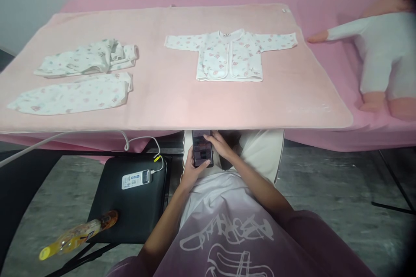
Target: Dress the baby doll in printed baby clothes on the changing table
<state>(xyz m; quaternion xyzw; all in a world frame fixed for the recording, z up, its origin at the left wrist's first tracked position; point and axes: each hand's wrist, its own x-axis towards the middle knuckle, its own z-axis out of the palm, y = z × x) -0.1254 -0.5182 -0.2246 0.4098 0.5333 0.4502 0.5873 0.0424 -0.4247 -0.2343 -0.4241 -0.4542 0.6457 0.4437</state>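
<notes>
A dark smartphone (202, 149) with a lit screen is held over my lap, just below the table's front edge. My left hand (191, 169) grips its lower left side, the thumb lying across the bottom. At the phone's right side is my right hand (221, 145), its thumb over the screen and its other fingers mostly hidden. On the table in front of me a small white patterned baby jacket (229, 56) lies flat with both sleeves spread. Neither hand touches the clothes.
Crumpled patterned baby clothes (87, 58) and a folded patterned garment (74, 95) lie left on the pink mat (156, 104). A doll in white (380, 52) lies at right. A black stool (130, 207) bears a cabled power bank (136, 179) and a yellow-capped bottle (78, 233).
</notes>
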